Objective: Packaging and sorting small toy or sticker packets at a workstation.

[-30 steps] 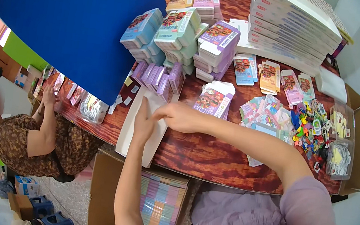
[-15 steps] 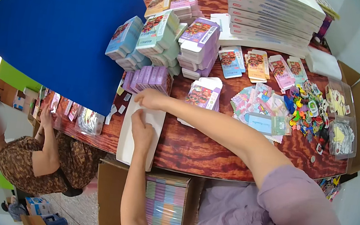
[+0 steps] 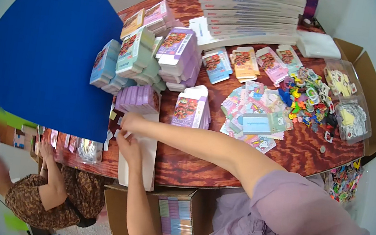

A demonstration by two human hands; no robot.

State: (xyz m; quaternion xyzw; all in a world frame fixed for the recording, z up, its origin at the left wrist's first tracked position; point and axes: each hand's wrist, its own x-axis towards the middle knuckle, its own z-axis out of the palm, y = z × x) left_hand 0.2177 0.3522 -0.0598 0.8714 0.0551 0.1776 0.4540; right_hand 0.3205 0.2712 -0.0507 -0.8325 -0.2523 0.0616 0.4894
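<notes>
A long white shallow carton tray (image 3: 137, 173) lies at the left front of the table. At its far end stands a row of small purple boxes (image 3: 138, 97). My right hand (image 3: 133, 123) reaches across just in front of those boxes, fingers drawn together. Close below it, my left hand (image 3: 130, 150) is over the tray's left edge, its fingertips bent toward my right. Small white paper pieces (image 3: 109, 136) lie beside both sets of fingertips. Whatever the fingers pinch is too small to make out.
Beyond stand stacks of flat blue, green and purple cartons (image 3: 175, 53) and a tall pile of white boxes (image 3: 253, 11). Rightward are patterned cards (image 3: 255, 117), colourful charms (image 3: 313, 96) and clear tubs (image 3: 353, 121). A blue board (image 3: 48, 54) rises left; a co-worker (image 3: 43, 188) sits behind it.
Both hands have moved left, from above the tray to its left edge beside the paper pieces, and their fingertips have come closer together. The view has also shifted.
</notes>
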